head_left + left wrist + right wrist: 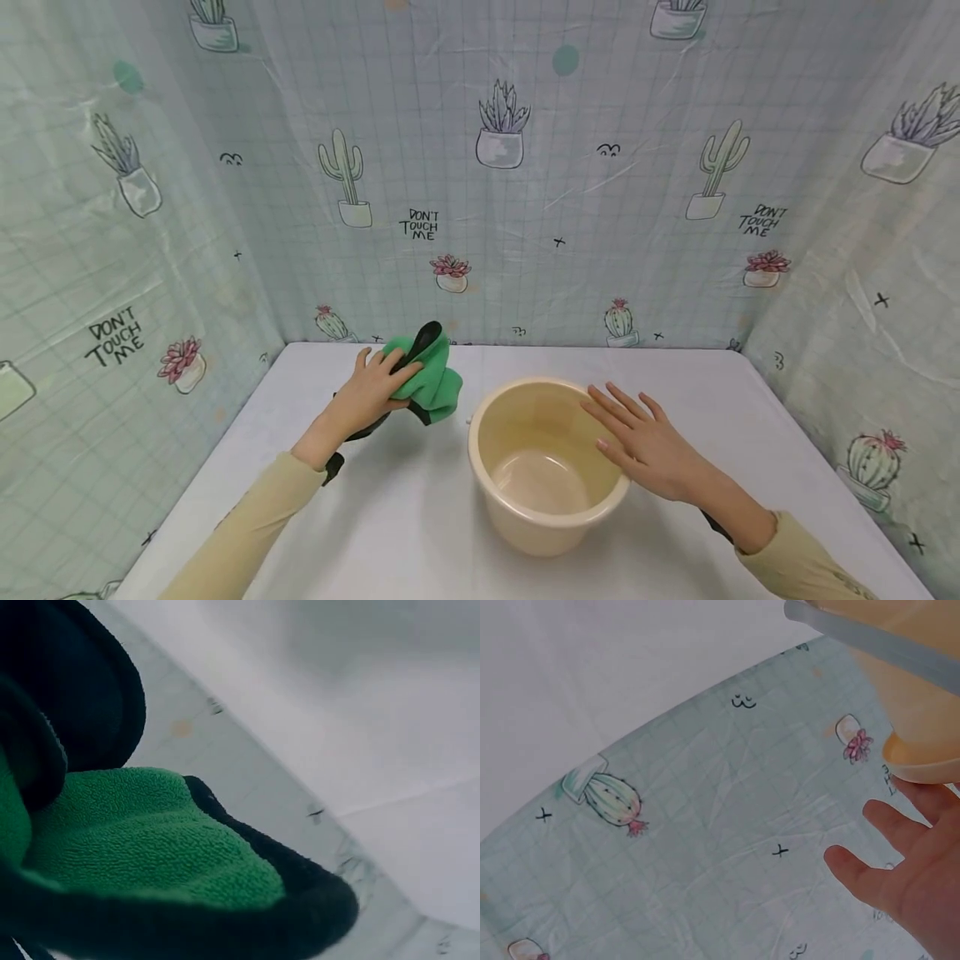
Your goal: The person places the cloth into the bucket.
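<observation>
My left hand grips a green terry cloth with black edging, bunched and held above the table to the left of the bucket. In the left wrist view the cloth fills the lower left, its folds and dark border close to the camera. A cream plastic bucket stands upright on the table, its inside visible from above. Over its right rim my right hand is spread with straight fingers. The right wrist view has this hand beside the bucket; whether they touch I cannot tell.
The white table carries the bucket. Hanging sheets printed with cacti and words surround it at the back and on both sides. A strap shows black under each wrist.
</observation>
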`<state>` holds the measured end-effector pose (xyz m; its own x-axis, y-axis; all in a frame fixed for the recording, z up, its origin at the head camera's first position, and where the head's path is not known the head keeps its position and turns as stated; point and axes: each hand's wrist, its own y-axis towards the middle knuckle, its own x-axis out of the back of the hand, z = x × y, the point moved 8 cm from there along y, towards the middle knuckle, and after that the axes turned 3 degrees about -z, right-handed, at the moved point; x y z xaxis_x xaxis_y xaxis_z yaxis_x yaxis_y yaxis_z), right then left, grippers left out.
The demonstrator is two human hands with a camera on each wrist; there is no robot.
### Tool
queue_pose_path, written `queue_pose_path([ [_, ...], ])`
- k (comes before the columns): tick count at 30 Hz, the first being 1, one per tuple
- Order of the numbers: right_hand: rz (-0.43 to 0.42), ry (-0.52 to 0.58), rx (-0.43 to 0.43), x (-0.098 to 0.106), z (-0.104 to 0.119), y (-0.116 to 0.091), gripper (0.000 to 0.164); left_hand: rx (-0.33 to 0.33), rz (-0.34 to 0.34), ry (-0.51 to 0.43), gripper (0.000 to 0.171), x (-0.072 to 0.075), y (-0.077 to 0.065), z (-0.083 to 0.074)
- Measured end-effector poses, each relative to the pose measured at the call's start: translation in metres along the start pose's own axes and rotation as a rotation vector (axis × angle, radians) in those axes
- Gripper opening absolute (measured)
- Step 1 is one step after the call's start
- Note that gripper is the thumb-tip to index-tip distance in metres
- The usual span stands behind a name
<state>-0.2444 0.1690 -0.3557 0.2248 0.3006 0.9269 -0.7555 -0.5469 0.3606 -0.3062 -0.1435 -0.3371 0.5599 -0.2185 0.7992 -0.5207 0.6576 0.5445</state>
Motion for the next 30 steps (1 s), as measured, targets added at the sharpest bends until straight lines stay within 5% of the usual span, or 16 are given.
queue_pose_path([
  [5, -0.024, -0.014, 0.004, -0.001, -0.001, -0.001, 0.054, -0.039, -0.043, 0.009, 0.064, 0.033, 0.023, -0.010],
  [12, -0.031, -0.003, -0.022, 0.000, -0.006, -0.002, 0.054, -0.181, -0.085, 0.039, 0.064, 0.071, 0.054, -0.051],
  [21, 0.001, 0.027, -0.051, -0.002, -0.006, -0.002, 0.055, -0.327, -0.073, 0.084, 0.065, 0.076, 0.075, -0.100],
  [30, -0.028, 0.015, -0.031, -0.001, -0.005, -0.004, 0.055, -0.440, -0.034, 0.134, 0.057, 0.064, 0.077, -0.137],
])
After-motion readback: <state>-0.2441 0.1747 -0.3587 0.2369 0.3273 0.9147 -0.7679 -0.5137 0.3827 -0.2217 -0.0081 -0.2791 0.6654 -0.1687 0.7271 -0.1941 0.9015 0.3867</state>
